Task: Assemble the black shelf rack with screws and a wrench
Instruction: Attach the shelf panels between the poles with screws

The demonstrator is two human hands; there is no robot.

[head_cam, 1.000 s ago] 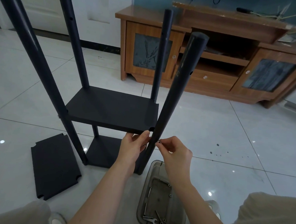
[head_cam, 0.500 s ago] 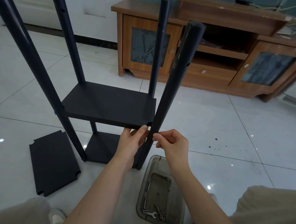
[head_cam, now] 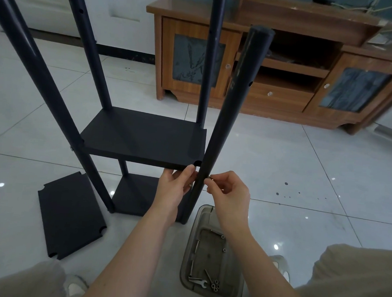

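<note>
Black tubing and black board are making up the half-built shelf rack [head_cam: 143, 136], which is standing on the pale tiled floor [head_cam: 280, 166] with two shelves already sitting between its four posts. The left hand [head_cam: 176, 188] is curling around the near right corner of the upper shelf [head_cam: 145, 137], thumb on the edge and fingers underneath, probably propping the board level so its notched corner is meeting the near post [head_cam: 228, 118]. That post is leaning away from the corner, so the joint is not yet looking tight. The right hand [head_cam: 230, 192] is pinching a small metal piece, likely a screw [head_cam: 210, 177], between thumb and forefinger and is pressing it against the post's outer side just below the shelf, presumably feeding it through a hole there.

A spare shelf board [head_cam: 70, 216] is lying flat on the floor to the left, waiting its turn. A clear plastic tray [head_cam: 235, 293] is sitting close by the knees, keeping more screws, nuts and the wrench [head_cam: 198, 281] within easy reach. A wooden cabinet [head_cam: 274, 68] is standing behind.
</note>
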